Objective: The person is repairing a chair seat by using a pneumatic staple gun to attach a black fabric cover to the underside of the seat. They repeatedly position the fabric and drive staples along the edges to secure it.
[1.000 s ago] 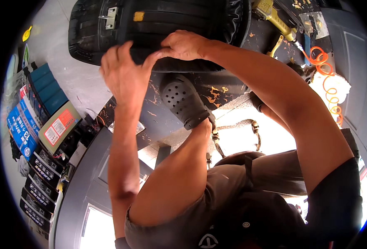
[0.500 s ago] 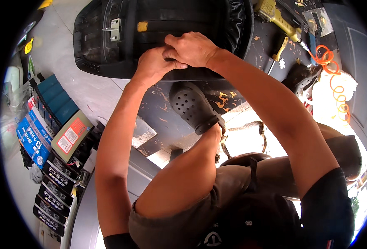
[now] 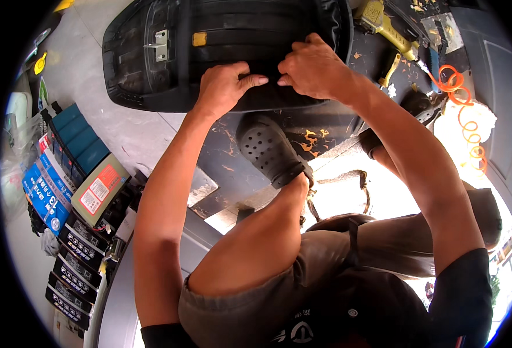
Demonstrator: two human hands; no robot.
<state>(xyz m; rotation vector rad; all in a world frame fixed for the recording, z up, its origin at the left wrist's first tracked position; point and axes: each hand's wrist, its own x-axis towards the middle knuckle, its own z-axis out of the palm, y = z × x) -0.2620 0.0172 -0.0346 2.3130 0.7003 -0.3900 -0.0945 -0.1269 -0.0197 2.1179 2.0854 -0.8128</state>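
A black scooter seat (image 3: 232,26) lies upside down in front of me, its ribbed underside up, with a metal bracket (image 3: 161,46) at the left and a small yellow patch (image 3: 199,39) near the middle. Black cover material (image 3: 256,102) wraps its near edge and looks creased at the right end. At that near edge my left hand (image 3: 224,86) is closed on the cover, thumb pointing right. My right hand (image 3: 314,68) pinches the cover a short way to the right. A small gap parts the two thumbs; the other fingertips are partly hidden.
A yellow air stapler (image 3: 386,26) with a coiled orange hose (image 3: 458,87) lies at the far right, beside a yellow-handled screwdriver (image 3: 390,69). Boxed batteries (image 3: 76,275) line the left. My shoe (image 3: 264,148) is just below the seat on the dark worn surface.
My hands, which were together on the near edge, have come apart. The right hand has moved right and the left stays near its place. The right foot now shows below my right forearm.
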